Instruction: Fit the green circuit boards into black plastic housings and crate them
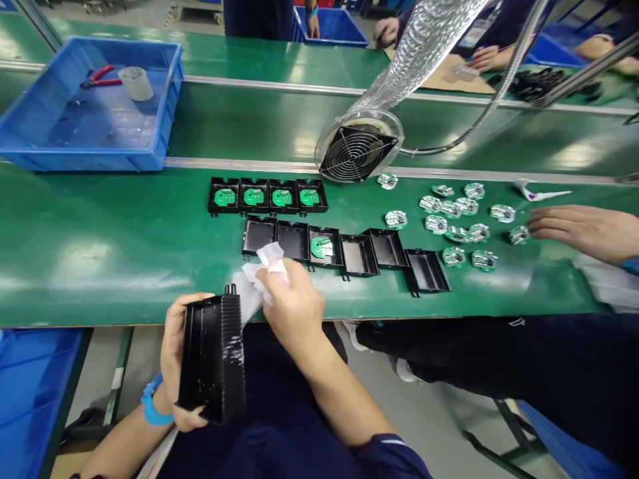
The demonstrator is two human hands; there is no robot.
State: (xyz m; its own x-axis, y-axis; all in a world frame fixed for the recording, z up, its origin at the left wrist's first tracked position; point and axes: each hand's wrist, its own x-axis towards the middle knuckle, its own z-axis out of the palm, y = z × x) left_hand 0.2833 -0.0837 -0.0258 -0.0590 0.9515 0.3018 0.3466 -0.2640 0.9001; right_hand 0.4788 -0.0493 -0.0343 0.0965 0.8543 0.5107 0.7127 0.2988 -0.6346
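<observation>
My left hand is closed round a black plastic housing, held upright below the table's front edge; white smears mark its side. My right hand is closed on a crumpled white wipe, just right of the housing's top. Ahead on the green bench lies a row of black housings, one with a green circuit board in it. Behind it sits a second row of black trays with green boards.
Several loose round boards lie to the right, where a co-worker's hand rests. A fan on a foil duct stands behind. A blue bin holds pliers and a tape roll. More people work at the far side.
</observation>
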